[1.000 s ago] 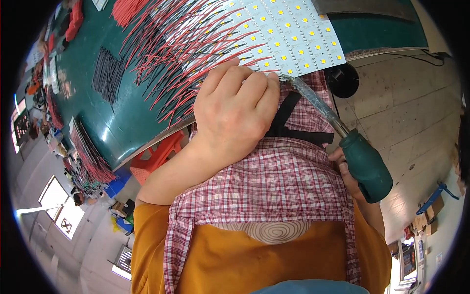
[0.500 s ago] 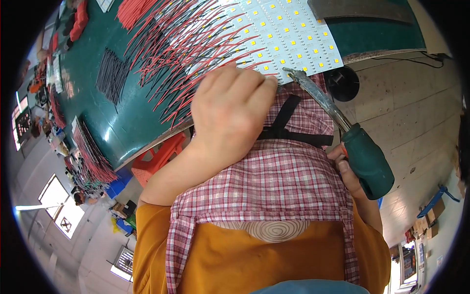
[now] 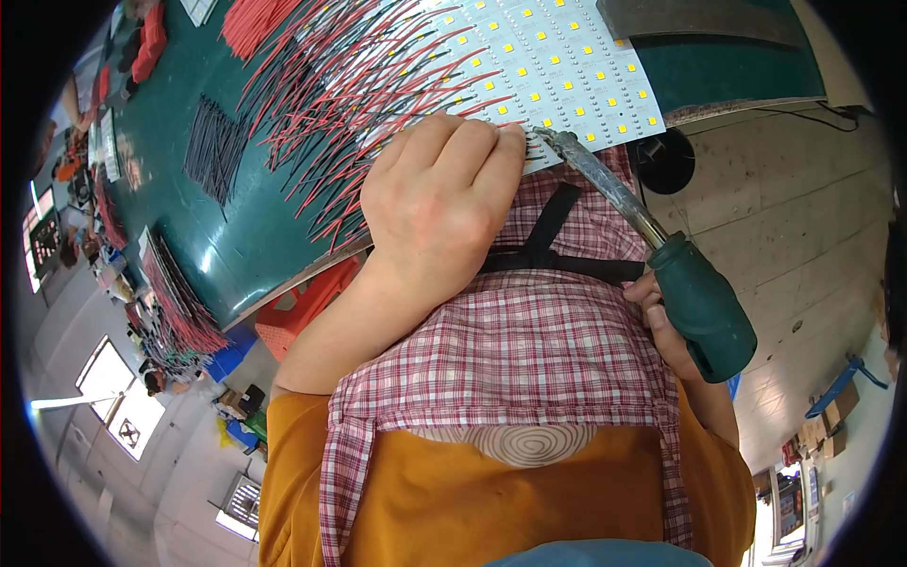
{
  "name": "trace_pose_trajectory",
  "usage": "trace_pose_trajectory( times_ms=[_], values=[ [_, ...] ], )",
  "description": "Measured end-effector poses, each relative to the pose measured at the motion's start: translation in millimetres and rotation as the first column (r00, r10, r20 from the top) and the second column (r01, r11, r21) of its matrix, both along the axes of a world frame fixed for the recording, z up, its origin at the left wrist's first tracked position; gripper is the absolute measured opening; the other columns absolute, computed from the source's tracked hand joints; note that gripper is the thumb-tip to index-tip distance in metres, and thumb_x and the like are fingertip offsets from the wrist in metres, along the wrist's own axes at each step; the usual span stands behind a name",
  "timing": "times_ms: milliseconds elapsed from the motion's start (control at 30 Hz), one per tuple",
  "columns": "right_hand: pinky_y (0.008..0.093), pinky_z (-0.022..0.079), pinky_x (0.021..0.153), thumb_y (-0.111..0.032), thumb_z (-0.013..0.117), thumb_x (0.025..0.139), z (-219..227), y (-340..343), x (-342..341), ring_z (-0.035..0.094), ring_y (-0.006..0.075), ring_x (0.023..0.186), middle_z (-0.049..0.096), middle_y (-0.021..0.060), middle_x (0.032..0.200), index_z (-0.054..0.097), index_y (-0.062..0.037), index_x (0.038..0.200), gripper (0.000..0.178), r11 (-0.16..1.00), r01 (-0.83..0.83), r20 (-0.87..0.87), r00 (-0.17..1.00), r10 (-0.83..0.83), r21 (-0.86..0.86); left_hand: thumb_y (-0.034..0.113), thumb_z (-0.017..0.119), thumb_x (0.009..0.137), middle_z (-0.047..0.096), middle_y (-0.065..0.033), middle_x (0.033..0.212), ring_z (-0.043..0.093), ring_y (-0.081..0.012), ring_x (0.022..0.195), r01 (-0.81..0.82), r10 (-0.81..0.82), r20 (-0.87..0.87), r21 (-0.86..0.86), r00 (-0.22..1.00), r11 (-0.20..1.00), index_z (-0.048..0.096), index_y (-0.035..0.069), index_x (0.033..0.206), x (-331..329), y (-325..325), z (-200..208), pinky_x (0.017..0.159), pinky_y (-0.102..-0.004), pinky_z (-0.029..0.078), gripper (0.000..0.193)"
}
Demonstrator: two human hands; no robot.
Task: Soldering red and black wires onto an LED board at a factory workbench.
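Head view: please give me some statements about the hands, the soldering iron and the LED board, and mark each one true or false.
1. The right hand holds a soldering iron by its green handle. True.
2. The iron's tip is at the near edge of the white LED board. True.
3. The left hand lies flat and open on the floor. False: it is curled, its fingertips at the board's edge beside the iron's tip.
4. Red and black wires lie across the board. True.
5. The table top is bright yellow. False: it is dark green.
6. The person wears a plain white apron. False: the apron is checked red and white over an orange shirt.
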State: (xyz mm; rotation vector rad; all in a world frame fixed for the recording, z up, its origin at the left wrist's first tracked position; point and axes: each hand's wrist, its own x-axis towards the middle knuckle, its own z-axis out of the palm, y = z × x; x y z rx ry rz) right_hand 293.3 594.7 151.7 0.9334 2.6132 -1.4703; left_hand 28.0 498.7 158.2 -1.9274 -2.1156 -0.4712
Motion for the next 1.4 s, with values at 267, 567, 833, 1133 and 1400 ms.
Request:
trace_pose_trajectory(
  times_ms=[267,567,833,1133,1400],
  values=[
    [0.0268,0.051,0.062,-0.004,0.068,0.077,4.1,0.8,-2.8,0.066,0.0157,0.071,0.069,0.0027,0.081,0.066,-0.0056,0.089,0.012,0.917,0.180,-0.044,0.977,-0.208,-0.356,0.009,0.064,0.068,0.054,-0.0017,0.073,0.056,-0.0173,0.069,0.001,-0.002,-0.031,-0.039,1.000,0.999,0.065,0.005,0.083,1.5,2.0,4.1,0.058,-0.0292,0.046,0.016],
    [0.0246,0.053,0.067,0.000,0.063,0.079,-1.0,4.5,-3.0,0.067,0.0141,0.074,0.070,0.0077,0.082,0.064,-0.0024,0.093,0.015,0.938,0.066,-0.141,0.983,-0.120,-0.340,0.009,0.063,0.067,0.052,-0.0017,0.072,0.054,-0.0170,0.067,-0.015,0.013,-0.031,-0.055,0.999,0.998,0.064,0.005,0.081,4.8,2.1,6.4,0.056,-0.0286,0.044,0.015],
    [0.0266,0.049,0.067,-0.009,0.061,0.083,5.5,6.3,2.8,0.056,0.0123,0.069,0.062,0.0031,0.082,0.063,-0.0035,0.098,0.016,0.964,0.048,-0.039,0.997,-0.060,-0.261,0.009,0.063,0.068,0.054,-0.0014,0.074,0.056,-0.0172,0.069,-0.035,0.038,0.062,-0.041,0.997,0.999,0.065,0.006,0.084,2.4,-2.8,4.7,0.057,-0.0286,0.045,0.016],
    [0.0291,0.050,0.071,-0.012,0.061,0.084,5.0,5.1,-2.9,0.055,0.0130,0.068,0.061,0.0029,0.080,0.063,-0.0044,0.094,0.013,0.983,0.020,-0.018,1.000,-0.024,-0.181,0.008,0.063,0.065,0.053,-0.0020,0.073,0.057,-0.0169,0.069,-0.021,0.019,-0.026,-0.061,0.999,0.998,0.064,0.004,0.083,5.1,1.4,7.2,0.057,-0.0284,0.046,0.018],
    [0.0253,0.053,0.066,-0.001,0.065,0.077,-4.3,-3.2,0.8,0.067,0.0172,0.074,0.070,0.0051,0.081,0.066,-0.0042,0.088,0.011,0.795,0.237,-0.150,0.914,-0.378,-0.559,0.009,0.063,0.067,0.052,-0.0018,0.072,0.056,-0.0169,0.068,-0.016,0.016,-0.011,-0.044,1.000,0.999,0.063,0.005,0.081,4.9,-0.6,7.0,0.056,-0.0292,0.045,0.015]
  ],
)
